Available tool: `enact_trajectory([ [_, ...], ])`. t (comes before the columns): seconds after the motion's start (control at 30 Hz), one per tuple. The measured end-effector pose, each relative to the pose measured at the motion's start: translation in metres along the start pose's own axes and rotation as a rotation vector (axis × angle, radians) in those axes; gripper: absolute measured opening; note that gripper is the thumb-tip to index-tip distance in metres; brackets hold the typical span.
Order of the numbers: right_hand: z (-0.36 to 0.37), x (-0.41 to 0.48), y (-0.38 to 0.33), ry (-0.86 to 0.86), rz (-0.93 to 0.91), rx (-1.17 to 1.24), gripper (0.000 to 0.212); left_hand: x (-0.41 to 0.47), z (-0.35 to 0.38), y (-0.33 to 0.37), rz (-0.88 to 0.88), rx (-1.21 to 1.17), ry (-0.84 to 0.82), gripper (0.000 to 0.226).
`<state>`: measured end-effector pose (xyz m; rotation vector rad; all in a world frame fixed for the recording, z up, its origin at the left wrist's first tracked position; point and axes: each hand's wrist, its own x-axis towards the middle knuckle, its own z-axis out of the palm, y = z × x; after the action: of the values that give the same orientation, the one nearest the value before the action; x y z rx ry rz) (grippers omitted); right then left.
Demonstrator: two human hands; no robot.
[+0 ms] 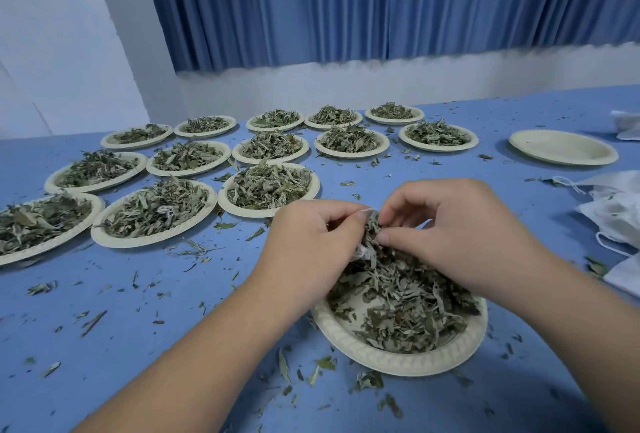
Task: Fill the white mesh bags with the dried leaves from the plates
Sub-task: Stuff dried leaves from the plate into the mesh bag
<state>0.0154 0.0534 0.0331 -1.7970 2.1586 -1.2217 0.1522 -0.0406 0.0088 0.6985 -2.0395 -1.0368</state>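
While the left hand (311, 242) pinches the mostly hidden white mesh bag (361, 254) over the near plate (398, 360), the right hand (450, 235) pinches dried leaves (398, 297) at its mouth. The leaves look light and brittle and the bag limp, so it is probably best held by the rim.

Even cool indoor light, soft faint shadows, no glare, wide-angle bending at edges, slightly soft detail

Fourteen plates (398, 361) carry leaves (405, 311). One more plate (562, 147) is bare. Two hands (311, 238) show; the heaped bags (613, 211) cannot be counted.
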Motion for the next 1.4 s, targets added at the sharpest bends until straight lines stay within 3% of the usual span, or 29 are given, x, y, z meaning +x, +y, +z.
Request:
enact_trajectory([
  [0.17,0.006,-0.002,-0.002,0.054,-0.021,-0.004,0.019,0.000,0.000,0.001,0.015,0.038,0.000,0.021],
  [0.27,-0.004,-0.001,-0.003,-0.085,0.040,0.091,0.013,0.000,-0.002,0.002,-0.007,0.019,0.016,0.019],
  [0.37,-0.011,-0.002,-0.003,-0.193,0.066,0.136,0.027,-0.001,-0.003,0.002,-0.022,0.026,0.018,0.019],
  [0.8,0.011,-0.003,-0.001,0.085,0.011,0.022,0.021,-0.002,-0.002,0.005,0.020,-0.019,0.004,0.025],
  [0.97,0.002,0.001,0.003,-0.094,0.092,0.290,0.018,0.000,-0.003,0.004,0.004,-0.064,0.014,0.020],
  [1.1,0.007,0.006,0.007,-0.040,0.097,0.400,0.021,-0.001,-0.002,0.003,-0.006,-0.095,0.020,0.018],
  [1.2,0.008,0.008,0.013,-0.017,0.156,0.389,0.031,-0.001,-0.002,0.005,-0.005,-0.176,0.017,0.018],
  [1.3,0.006,0.010,0.015,-0.147,0.224,0.443,0.050,-0.001,-0.005,0.007,-0.009,-0.269,-0.014,0.019],
  [1.4,0.009,0.008,0.015,-0.250,0.197,0.465,0.029,-0.002,-0.006,0.009,0.007,-0.271,-0.048,0.019],
])
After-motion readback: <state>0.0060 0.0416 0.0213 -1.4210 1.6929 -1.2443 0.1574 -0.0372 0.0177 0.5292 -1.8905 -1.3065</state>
